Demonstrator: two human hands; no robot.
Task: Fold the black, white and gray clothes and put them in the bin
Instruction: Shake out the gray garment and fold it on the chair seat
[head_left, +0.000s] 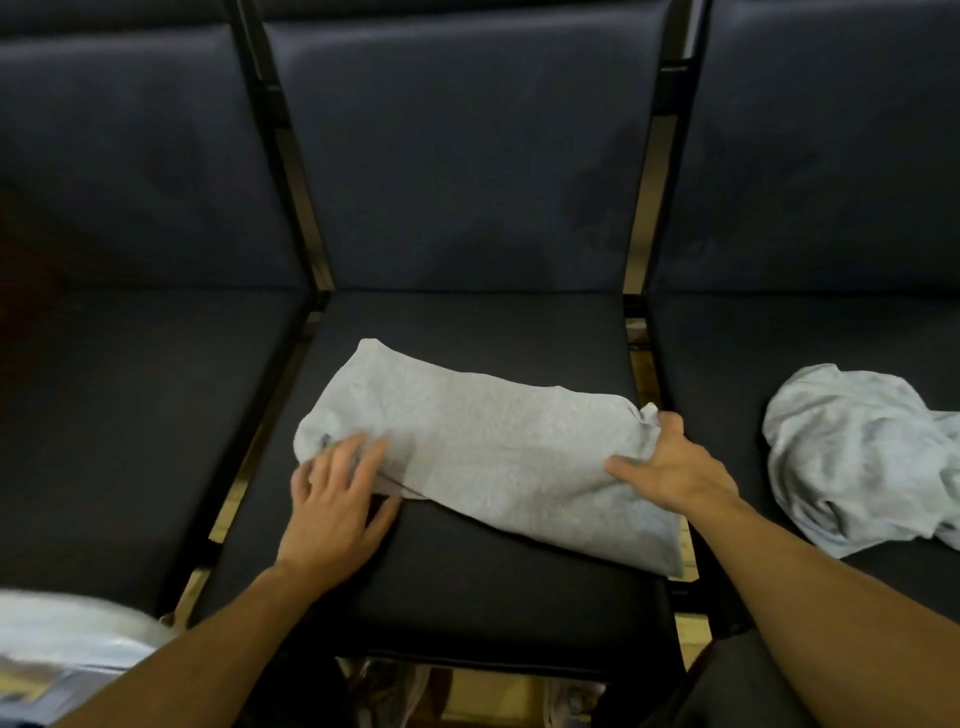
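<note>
Middle seat (467, 597): lying under both hands.
Gray garment (467, 452): lying partly folded between the hands.
Crumpled garment (857, 457): sitting right of the right hand.
Right hand (670, 467): gripping the gray garment's right end.
Left hand (332, 499): pressing flat, fingers straight, on its left end.

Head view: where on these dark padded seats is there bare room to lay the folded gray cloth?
The left seat shows bare cushion throughout. The middle seat is free along its front edge and behind the folded gray cloth, which both hands touch. The right seat is crowded by a crumpled light gray garment.
</note>
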